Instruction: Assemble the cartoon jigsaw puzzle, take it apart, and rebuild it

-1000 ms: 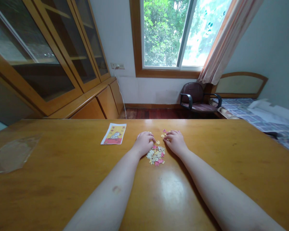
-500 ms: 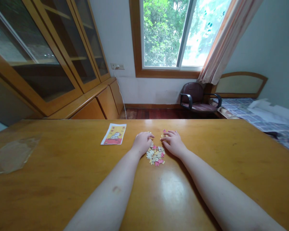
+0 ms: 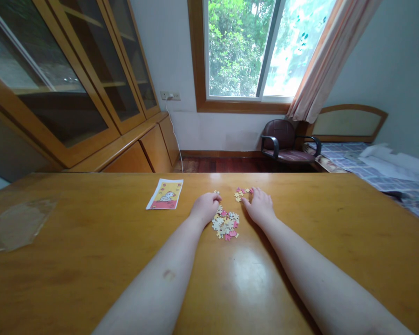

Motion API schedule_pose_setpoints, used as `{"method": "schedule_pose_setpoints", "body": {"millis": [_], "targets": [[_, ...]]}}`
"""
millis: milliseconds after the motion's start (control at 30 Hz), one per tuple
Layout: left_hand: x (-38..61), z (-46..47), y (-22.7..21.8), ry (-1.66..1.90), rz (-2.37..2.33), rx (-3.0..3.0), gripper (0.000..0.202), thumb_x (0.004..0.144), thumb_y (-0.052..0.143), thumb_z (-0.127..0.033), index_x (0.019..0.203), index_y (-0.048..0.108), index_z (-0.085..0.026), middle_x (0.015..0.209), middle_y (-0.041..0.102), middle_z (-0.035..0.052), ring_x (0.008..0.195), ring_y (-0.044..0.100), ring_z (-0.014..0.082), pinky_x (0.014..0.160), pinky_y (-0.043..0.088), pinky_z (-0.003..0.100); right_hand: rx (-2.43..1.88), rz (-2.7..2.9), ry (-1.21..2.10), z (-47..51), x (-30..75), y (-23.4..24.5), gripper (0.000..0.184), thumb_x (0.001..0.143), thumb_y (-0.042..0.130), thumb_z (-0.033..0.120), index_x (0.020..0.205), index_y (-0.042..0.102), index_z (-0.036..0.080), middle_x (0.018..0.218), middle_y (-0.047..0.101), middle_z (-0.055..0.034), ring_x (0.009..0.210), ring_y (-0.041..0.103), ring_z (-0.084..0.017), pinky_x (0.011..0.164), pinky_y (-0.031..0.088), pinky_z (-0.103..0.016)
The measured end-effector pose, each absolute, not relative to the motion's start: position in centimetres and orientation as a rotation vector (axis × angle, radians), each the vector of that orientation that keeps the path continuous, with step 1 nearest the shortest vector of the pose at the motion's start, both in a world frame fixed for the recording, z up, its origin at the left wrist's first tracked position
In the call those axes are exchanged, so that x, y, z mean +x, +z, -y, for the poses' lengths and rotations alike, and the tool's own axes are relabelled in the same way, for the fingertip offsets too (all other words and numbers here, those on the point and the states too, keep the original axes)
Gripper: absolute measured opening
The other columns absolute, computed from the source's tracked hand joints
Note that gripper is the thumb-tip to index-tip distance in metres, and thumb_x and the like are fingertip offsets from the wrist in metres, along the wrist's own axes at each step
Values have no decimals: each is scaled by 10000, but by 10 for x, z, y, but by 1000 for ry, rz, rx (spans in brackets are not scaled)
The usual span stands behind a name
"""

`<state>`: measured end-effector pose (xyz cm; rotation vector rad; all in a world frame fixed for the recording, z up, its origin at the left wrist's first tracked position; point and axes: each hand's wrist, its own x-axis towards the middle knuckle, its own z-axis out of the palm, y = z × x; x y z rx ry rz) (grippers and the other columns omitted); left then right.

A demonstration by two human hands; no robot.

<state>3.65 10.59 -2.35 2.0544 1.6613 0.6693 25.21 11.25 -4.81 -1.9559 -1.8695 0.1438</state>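
A loose pile of jigsaw puzzle pieces (image 3: 225, 224), cream, yellow and pink, lies between my forearms. My left hand (image 3: 206, 205) rests at the pile's upper left, its fingers curled together; whatever is under them is hidden. Just past its knuckles a puzzle piece (image 3: 216, 192) shows. My right hand (image 3: 260, 205) is to the right of a smaller group of pink and yellow pieces (image 3: 238, 196). Its thumb and index finger are spread, and the index fingertip meets the pink pieces at the group's right end.
A picture card (image 3: 165, 194) with a white animal on yellow and pink lies left of my left hand. A clear plastic bag (image 3: 17, 225) is at the far left of the wooden table (image 3: 125, 279). Beyond the table's far edge stands an armchair (image 3: 282, 139).
My right hand has shifted right, uncovering the small group of pink and yellow pieces. My left hand has stayed nearly in place, with its fingers drawn in slightly.
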Motion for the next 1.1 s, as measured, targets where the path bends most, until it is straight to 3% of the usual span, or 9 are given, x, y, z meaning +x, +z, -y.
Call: {"method": "schedule_pose_setpoints", "body": {"millis": [100,200,333,467,533,600,700,867,1100], "targets": [[38,-106,-24,671,-1577,2068,323,770,460,-133,950,723,-185,1012,730,50,976,648,195,897,493,302,-1994,1939,225,-113,252,-53,755,880,426,569,1437,359,64,1470,361,-243,1378,297,-378,1097,176,-593],[39,-106,-26,677,-1466,2099,342,758,457,-123,963,724,-182,1005,731,42,968,649,186,896,496,295,-1909,2077,285,-113,251,-55,738,903,396,544,1474,282,90,1495,338,-209,1402,272,-332,1113,153,-577],[40,-106,-28,700,-1419,2093,357,746,449,-109,963,723,-182,1006,729,38,955,651,178,895,501,287,-1799,2075,237,-112,250,-48,676,872,485,474,1433,363,117,1446,433,-179,1342,372,-321,1098,239,-496],[39,-108,-29,740,-1508,2070,343,751,447,-118,943,724,-181,1017,724,47,982,643,186,922,488,296,-1828,1920,169,-109,250,-37,355,885,474,362,1126,617,145,1066,684,-131,994,607,-261,859,422,-346],[37,-108,-28,743,-1556,2052,339,751,448,-119,938,723,-181,1015,724,49,986,642,190,925,484,300,-1840,1925,222,-107,250,-32,295,918,411,349,902,655,183,832,696,-80,779,619,-211,691,413,-296],[36,-108,-28,735,-1599,2028,336,752,448,-120,936,722,-181,1005,727,51,977,644,194,916,486,305,-1818,1988,257,-105,249,-30,339,934,381,347,761,631,197,731,669,-60,682,590,-189,610,373,-280],[35,-108,-25,726,-1682,1982,327,762,444,-130,930,721,-181,1001,729,59,977,643,210,898,489,323,-1724,2104,241,-106,248,-30,324,932,404,327,733,622,195,771,669,-66,740,592,-194,650,381,-280],[34,-108,-23,708,-1756,1929,322,768,446,-128,921,723,-187,1002,732,57,979,645,213,879,490,317,-1614,2113,241,-109,248,-34,247,921,443,269,846,662,186,896,683,-76,893,594,-208,810,412,-299],[39,-108,-26,609,-1481,2096,349,752,439,-108,903,742,-193,966,741,39,942,653,192,885,491,305,-1210,2293,285,-107,245,-40,167,860,526,164,885,689,192,924,692,-64,915,584,-203,869,427,-338]]}}
